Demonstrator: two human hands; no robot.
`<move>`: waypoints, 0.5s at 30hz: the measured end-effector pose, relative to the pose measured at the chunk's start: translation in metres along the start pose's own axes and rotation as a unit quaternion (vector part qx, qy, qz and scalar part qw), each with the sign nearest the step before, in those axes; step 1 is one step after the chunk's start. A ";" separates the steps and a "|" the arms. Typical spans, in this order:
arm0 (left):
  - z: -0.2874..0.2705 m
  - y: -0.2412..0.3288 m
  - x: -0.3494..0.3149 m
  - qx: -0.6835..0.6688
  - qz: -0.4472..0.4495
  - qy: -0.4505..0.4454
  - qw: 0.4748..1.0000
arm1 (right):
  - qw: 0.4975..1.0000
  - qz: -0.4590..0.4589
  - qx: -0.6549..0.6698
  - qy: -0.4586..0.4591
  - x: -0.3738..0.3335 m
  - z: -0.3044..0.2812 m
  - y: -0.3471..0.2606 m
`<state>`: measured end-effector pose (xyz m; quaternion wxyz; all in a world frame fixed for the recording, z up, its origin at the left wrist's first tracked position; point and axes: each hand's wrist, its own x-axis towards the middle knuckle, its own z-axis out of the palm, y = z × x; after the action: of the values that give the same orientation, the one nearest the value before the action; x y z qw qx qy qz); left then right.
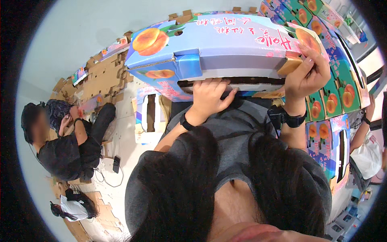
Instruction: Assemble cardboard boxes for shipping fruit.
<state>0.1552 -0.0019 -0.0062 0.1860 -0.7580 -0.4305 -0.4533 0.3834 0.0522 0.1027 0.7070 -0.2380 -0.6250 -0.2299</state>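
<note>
Carton (225, 45), cardboard, one: lavender-blue, printed with orange peaches, green leaves and red lettering. Position: just beyond the grey shirt (242, 121), long side set crosswise before it. Lettering upside down as seen from the shirt. Left end deeper blue, also peach-printed. Side nearest the shirt: long slot (258, 82), gaping, brown board visible within. Bare brown flap (291, 65) exposed at that side's right end. Small dark hole beside the left peach.

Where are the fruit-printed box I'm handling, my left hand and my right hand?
Fruit-printed box (225, 43): head view, on its pale upper panel.
Left hand (208, 98): head view, back of the hand.
Right hand (305, 78): head view, back of the hand.
</note>
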 end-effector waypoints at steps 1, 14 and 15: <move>-0.001 0.000 0.002 -0.003 0.006 0.004 1.000 | 1.000 -0.002 0.018 -0.020 0.002 -0.003 -0.001; -0.003 0.000 0.003 -0.009 0.023 0.018 1.000 | 0.989 -0.032 -0.134 -0.051 0.015 -0.010 -0.019; -0.003 0.000 0.003 -0.008 0.022 0.017 1.000 | 0.989 -0.032 -0.133 -0.052 0.016 -0.009 -0.021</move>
<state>0.1546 -0.0025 -0.0026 0.1975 -0.7607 -0.4069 -0.4655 0.3790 0.0297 0.1183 0.6282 -0.3215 -0.6317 -0.3209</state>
